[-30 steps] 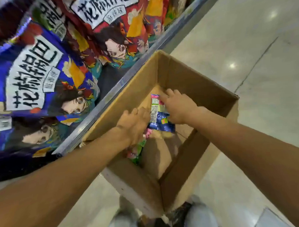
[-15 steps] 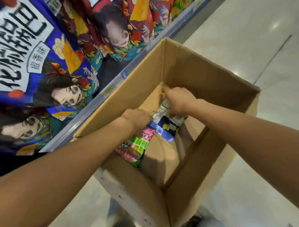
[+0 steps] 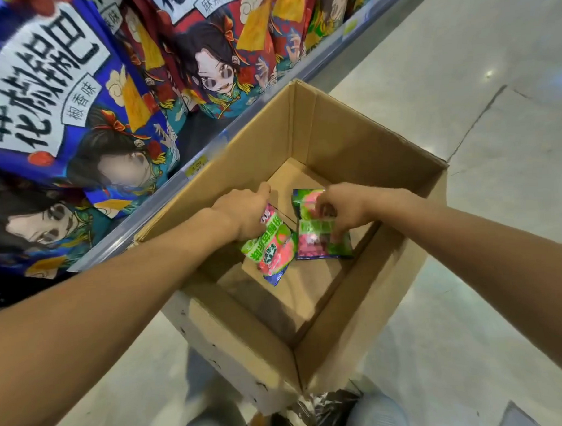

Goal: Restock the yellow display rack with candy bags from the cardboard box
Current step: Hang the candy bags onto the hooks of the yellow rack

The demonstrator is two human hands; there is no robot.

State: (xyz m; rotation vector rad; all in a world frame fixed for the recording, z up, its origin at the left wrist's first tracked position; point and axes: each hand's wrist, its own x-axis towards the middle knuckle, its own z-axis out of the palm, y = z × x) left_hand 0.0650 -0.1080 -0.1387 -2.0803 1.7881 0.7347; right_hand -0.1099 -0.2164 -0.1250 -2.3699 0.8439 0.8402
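An open cardboard box [image 3: 350,135] stands on the floor below me. Both my hands are down inside it. My left hand [image 3: 244,214] grips the top of a pink and green candy bag [image 3: 273,251], which hangs tilted above the box bottom. My right hand [image 3: 344,207] pinches another pink and green candy bag [image 3: 319,246] by its upper part, just right of the first. The two bags almost touch. The yellow display rack is not in view.
A shelf with a grey metal edge [image 3: 200,164] runs along the left, packed with large blue snack bags [image 3: 59,103] and red snack bags [image 3: 221,54]. Pale tiled floor [image 3: 459,60] lies to the right. My legs and a dark plastic wrapper [image 3: 323,410] are below the box.
Both hands have closed on candy bags and raised them off the box bottom. My right hand now holds a pink and green bag where a blue-edged one showed before. The view tilted.
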